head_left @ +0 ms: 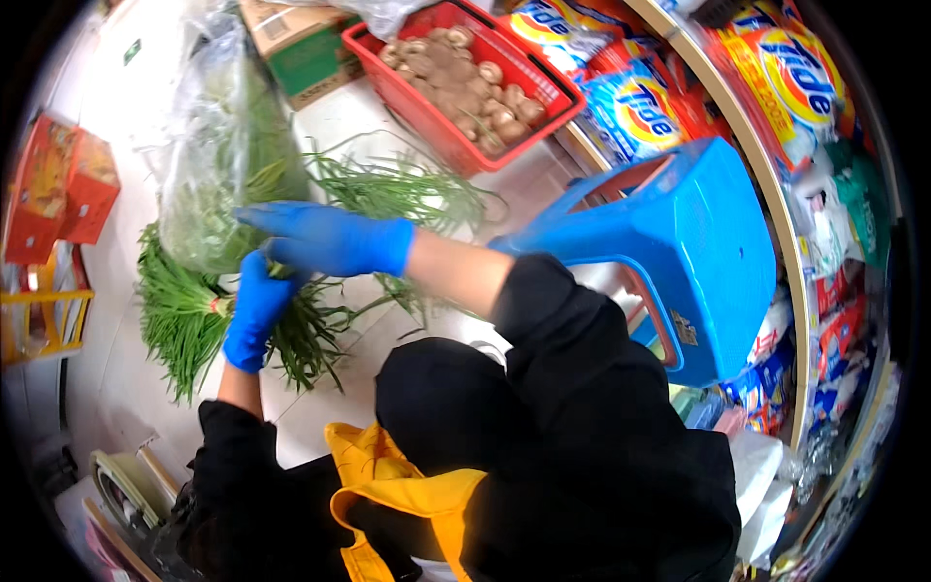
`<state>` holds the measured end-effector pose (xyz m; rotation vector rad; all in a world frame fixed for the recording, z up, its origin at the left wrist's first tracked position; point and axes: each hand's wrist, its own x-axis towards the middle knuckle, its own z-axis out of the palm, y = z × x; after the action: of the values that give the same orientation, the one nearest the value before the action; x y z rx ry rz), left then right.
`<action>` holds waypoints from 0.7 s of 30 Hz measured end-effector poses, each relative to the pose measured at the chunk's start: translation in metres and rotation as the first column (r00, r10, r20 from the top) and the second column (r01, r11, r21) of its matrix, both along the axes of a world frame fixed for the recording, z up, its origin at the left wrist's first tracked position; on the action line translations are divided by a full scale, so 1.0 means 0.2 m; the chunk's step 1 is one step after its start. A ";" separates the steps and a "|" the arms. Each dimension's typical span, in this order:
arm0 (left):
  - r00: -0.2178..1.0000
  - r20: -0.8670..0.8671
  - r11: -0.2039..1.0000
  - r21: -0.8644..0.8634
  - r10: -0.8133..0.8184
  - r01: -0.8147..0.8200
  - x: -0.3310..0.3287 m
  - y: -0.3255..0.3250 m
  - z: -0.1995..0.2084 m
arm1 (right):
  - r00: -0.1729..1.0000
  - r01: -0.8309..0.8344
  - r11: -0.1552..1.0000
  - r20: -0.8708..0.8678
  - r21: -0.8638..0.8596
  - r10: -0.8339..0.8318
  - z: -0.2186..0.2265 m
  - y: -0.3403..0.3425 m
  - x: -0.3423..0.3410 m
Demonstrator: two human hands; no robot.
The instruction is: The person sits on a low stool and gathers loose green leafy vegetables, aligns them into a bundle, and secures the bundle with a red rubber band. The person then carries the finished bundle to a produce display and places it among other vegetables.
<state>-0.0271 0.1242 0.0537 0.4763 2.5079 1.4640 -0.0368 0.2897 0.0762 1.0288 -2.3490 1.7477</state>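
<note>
My left hand (260, 308), in a blue glove, is closed around a bunch of long, thin green leaves (308, 339). The leaves hang down beside the wrist, and the stem ends show only partly at the fingers. Above it, my right hand (335, 241), gloved in blue too, lies across with its fingers stretched out to the left, close over the left fingertips. Those fingers overlap a large clear plastic bag (208, 218) with greens inside. On the floor left of my left hand lies a tied bundle of chive-like greens (179, 315), a reddish band around its stems.
Loose green stalks (398, 189) are scattered on the pale tiled floor. Beyond them stands a red basket (441, 136) of mushrooms. A blue plastic stool (713, 252) lies tipped on the right, before shelves of detergent bags (635, 112). Orange boxes (89, 184) stand at the left.
</note>
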 end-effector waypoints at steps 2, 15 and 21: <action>0.987 0.160 1.000 0.007 -0.008 0.007 -0.05 -0.07 -0.14 | 0.898 0.204 0.965 0.424 -0.166 -0.117 -0.23 0.37 0.21; 0.943 0.290 0.986 -0.091 0.163 -0.143 0.03 -0.13 -0.26 | 0.726 0.417 0.327 -0.094 0.848 -0.681 -1.28 0.78 1.22; 0.896 0.388 0.974 -0.023 0.217 -0.226 0.05 -0.15 -0.22 | 0.612 0.574 0.636 0.247 0.515 -0.752 -0.85 0.43 0.64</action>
<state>-0.0167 0.0951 0.0100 -0.1008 2.2808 1.4899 0.0909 0.3748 -0.0934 -0.3766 -2.8491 1.2993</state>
